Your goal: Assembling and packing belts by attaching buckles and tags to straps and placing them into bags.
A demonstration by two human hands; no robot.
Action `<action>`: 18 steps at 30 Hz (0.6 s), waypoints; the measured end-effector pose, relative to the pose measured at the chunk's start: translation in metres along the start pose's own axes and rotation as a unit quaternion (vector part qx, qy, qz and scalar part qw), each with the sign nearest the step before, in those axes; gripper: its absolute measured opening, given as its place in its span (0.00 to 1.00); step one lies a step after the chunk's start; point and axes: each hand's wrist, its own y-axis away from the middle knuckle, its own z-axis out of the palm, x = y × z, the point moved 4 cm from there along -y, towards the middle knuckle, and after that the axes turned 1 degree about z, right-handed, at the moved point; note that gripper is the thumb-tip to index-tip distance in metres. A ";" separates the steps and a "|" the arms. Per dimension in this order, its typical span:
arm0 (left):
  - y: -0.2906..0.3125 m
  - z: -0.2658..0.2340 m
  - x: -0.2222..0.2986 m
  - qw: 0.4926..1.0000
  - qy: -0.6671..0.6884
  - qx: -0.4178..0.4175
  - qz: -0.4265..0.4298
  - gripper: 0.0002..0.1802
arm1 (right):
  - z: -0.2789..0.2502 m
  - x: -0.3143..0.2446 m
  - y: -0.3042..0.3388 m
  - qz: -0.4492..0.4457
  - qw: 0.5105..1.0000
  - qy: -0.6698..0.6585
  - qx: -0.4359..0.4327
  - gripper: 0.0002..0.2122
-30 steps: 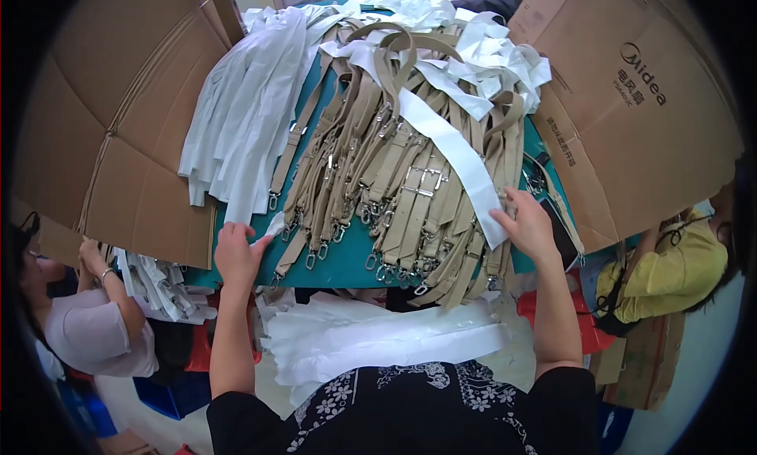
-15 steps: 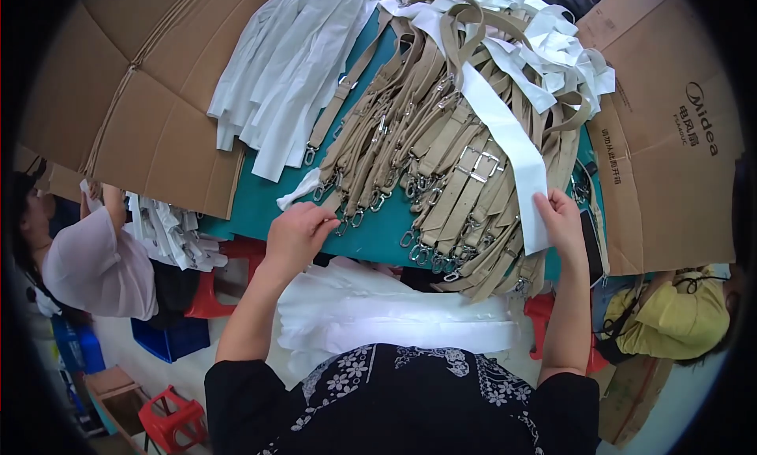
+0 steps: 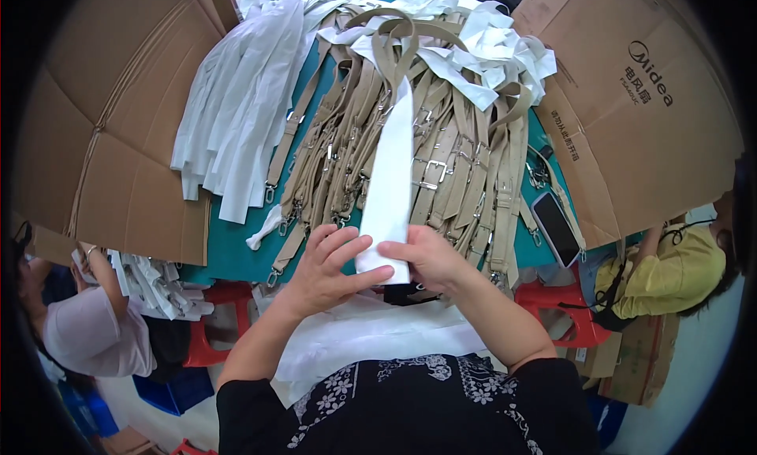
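1. White strip [image 3: 386, 191] has swung inward, now over tan straps [image 3: 424, 204].
2. My right hand [image 3: 432, 258] pinches its near end; my left hand [image 3: 325, 267] has fingers spread loosely, thumb across it.
3. From here, I'd align its edges under light tension, clear of metal clips [image 3: 272, 279].

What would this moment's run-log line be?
right hand: gripping white strip | left hand: spread, thumb over strip | beneath strip: tan straps | far right: dark phone

Bright, even indoor light, washed-out highlights on the white strip [image 3: 388, 191]; black fisheye vignette, bowed edges
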 end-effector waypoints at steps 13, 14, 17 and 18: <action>0.202 -0.289 -0.033 0.645 0.574 0.481 -0.152 0.10 | -0.051 -0.099 -0.063 -0.348 0.579 0.730 0.103 0.11; 0.189 -0.312 -0.016 0.684 0.542 0.470 -0.133 0.09 | -0.055 -0.102 -0.072 -0.348 0.577 0.732 0.102 0.11; 0.202 -0.401 0.027 0.672 0.630 0.388 -0.041 0.05 | -0.052 -0.099 -0.098 -0.249 0.557 0.791 -0.042 0.17; 0.227 -0.419 0.040 0.678 0.622 0.389 -0.043 0.05 | -0.046 -0.105 -0.098 -0.256 0.557 0.789 -0.049 0.17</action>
